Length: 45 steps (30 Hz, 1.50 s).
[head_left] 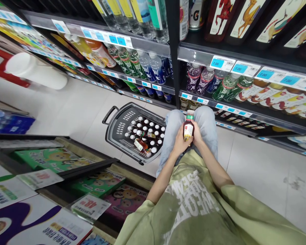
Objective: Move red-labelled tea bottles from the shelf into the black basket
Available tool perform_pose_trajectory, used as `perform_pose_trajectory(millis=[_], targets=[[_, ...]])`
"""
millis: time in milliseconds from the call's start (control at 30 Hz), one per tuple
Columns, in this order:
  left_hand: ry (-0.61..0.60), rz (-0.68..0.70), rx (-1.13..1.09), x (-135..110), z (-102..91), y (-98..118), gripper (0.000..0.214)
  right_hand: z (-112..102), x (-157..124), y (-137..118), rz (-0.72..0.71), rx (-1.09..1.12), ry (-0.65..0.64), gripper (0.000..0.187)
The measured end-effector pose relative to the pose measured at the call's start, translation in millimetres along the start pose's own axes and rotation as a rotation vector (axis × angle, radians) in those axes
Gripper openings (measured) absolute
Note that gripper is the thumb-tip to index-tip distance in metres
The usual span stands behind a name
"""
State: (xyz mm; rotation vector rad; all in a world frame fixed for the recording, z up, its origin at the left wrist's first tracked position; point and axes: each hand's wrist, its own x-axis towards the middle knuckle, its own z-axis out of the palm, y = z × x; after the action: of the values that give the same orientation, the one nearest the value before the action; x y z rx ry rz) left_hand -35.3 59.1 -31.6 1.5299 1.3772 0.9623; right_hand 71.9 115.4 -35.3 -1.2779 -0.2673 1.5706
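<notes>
Between my knees I hold a dark drink bottle (189, 126) upright, its white cap and green neck band at the top and a white label facing up toward me. My left hand (181, 141) wraps round its left side, and my right hand (197, 134) closes on its right side. To the left of my legs, a grey shopping basket (114, 131) stands on the floor. Inside it are several white-capped bottles (145, 125) standing close together. A bottle of brown drink (142, 146) lies tilted on top of them, with another dark bottle (149, 135) lying across the caps.
Drink shelves (242, 64) with price tags run along the front, close to my knees. Behind the basket to the left stands a rack with boxed goods (99, 182). A white bucket (21, 63) and blue-wrapped bottle packs (11, 120) are at the far left.
</notes>
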Motion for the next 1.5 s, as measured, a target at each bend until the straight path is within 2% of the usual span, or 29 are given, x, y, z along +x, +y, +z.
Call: perform_pose_trajectory(millis=[433, 700, 967, 1333, 1433, 1500], targets=[[-0.009, -0.002, -0.002, 0, -1.8, 3, 0.089, 0, -1, -1, 0.024, 0.050, -0.001, 0.038], [-0.008, 0.003, -0.006, 1, -2.0, 4, 0.090, -1, -2, -3, 0.056, 0.051, -0.045, 0.039], [-0.007, 0.014, -0.003, 1, -2.0, 4, 0.090, 1, -3, -5, 0.089, 0.079, -0.017, 0.037], [0.003, 0.029, 0.000, 0, 1.5, -1, 0.089, -2, 0, -1, 0.038, 0.030, -0.047, 0.042], [0.017, 0.024, -0.017, -2, -6.0, 8, 0.080, -3, -4, -4, -0.027, -0.027, -0.088, 0.041], [0.058, 0.000, -0.050, -3, -22.0, 19, 0.069, -4, -11, -6, -0.096, -0.115, -0.194, 0.039]])
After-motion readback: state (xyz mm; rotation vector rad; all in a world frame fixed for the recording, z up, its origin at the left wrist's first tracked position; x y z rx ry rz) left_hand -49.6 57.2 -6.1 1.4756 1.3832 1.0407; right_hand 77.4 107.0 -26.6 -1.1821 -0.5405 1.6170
